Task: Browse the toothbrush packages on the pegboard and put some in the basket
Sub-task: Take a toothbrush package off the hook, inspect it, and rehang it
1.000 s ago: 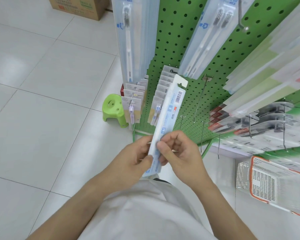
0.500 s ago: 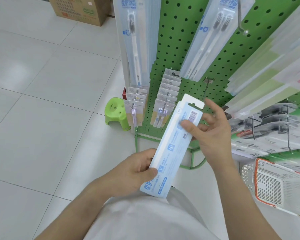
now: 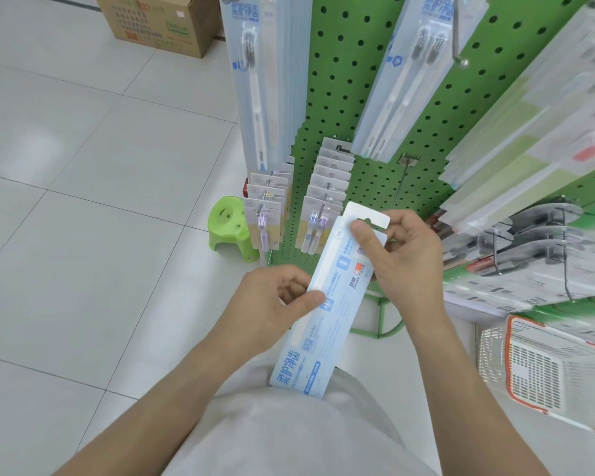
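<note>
Both hands hold one long pale-blue toothbrush package [image 3: 327, 304] in front of the green pegboard [image 3: 351, 97], slanting from low near the person's white shirt [image 3: 289, 434] up toward the board. The left hand [image 3: 272, 304] grips the package's left edge about midway, thumb on its printed face and fingers curled behind. The right hand [image 3: 406, 262] pinches the upper end, thumb pressed on the face just below the white hang tab (the one with the cut-out slot), the other fingers wrapped behind.

On the pegboard above the held package hang more toothbrush packs: a tall stack [image 3: 265, 80] at the board's left edge and a two-brush pack [image 3: 402, 80] further right. Below these, two rows of small carded brushes [image 3: 323, 201] hang from hooks. At the board's right side are blurred stacks of pale green and white packs [image 3: 529, 132].

A white mesh basket with an orange rim [image 3: 543, 369] sits low to the right of the pegboard, well apart from the package. A small green stool [image 3: 229, 228] stands on the tiled floor by the board's left foot, and a cardboard box [image 3: 158, 22] lies beyond it.
</note>
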